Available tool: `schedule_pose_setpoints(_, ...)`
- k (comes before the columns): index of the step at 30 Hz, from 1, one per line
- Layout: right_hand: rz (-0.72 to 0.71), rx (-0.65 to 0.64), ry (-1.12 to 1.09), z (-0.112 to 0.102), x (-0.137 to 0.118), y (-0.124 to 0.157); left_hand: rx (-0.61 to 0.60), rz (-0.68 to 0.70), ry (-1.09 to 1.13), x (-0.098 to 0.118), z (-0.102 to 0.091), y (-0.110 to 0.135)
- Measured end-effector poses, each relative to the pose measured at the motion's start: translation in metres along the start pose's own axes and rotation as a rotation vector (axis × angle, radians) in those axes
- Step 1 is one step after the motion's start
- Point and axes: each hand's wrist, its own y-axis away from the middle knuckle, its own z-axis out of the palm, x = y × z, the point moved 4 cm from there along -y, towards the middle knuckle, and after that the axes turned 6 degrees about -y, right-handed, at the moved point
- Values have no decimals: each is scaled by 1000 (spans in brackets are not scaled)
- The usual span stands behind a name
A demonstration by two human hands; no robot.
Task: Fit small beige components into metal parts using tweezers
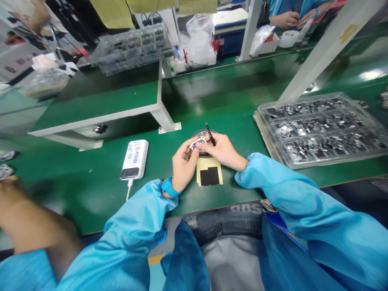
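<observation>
Both my hands meet over the green bench around a small white-framed electronic part [197,144]. My left hand [184,163] pinches its left side. On its right side are the fingers of my right hand [223,150], which also carries a thin black tool [209,134], probably tweezers, pointing up and away. Beneath the hands is a round grey dish [202,132], mostly covered by them. A yellow sheet with a black rectangular piece [209,176] lies just in front of the dish, close to my wrists.
A white power bank [133,159] with a cable lies to the left. At right stands a clear compartment tray [321,129] full of small parts. A raised green shelf [115,97] holds stacked clear trays [133,44]. Another person's arm [30,218] reaches in at lower left; a co-worker's hands [291,19] are across the bench.
</observation>
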Motion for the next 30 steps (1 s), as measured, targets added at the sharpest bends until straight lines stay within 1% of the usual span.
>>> schedule_pose_setpoints(4,3,-18,26,-2,-2,0,-38,29,-112,0,-4,1)
schedule_pose_setpoints(7,-12,-7,60,-4,-2,0,-43,44,-134,0,-4,1)
schedule_pose_setpoints(10,-26,19,61,-3,0,0,-19,43,-129,-2,-2,0)
schedule_pose_setpoints(16,-41,78,-47,0,9,-4,35,43,-101,-1,1,-2)
schedule_pose_setpoints(18,3,27,-54,-2,9,-5,34,48,-102,-1,1,-3)
schedule_pose_setpoints(20,50,-50,-11,-5,7,-5,-4,35,-96,-2,2,-4)
schedule_pose_setpoints(21,51,-71,37,-8,4,-5,-30,26,-99,-3,2,-5)
schedule_pose_setpoints(22,28,-67,101,-11,1,-4,-52,23,-114,-4,1,-5)
schedule_pose_setpoints(25,-133,7,295,-19,-10,-2,-56,56,-226,-3,-1,-5)
schedule_pose_setpoints(27,-214,14,341,-21,-14,0,-45,80,-287,-1,-3,-3)
schedule_pose_setpoints(30,-283,12,397,-23,-18,2,-48,99,-321,1,-3,0)
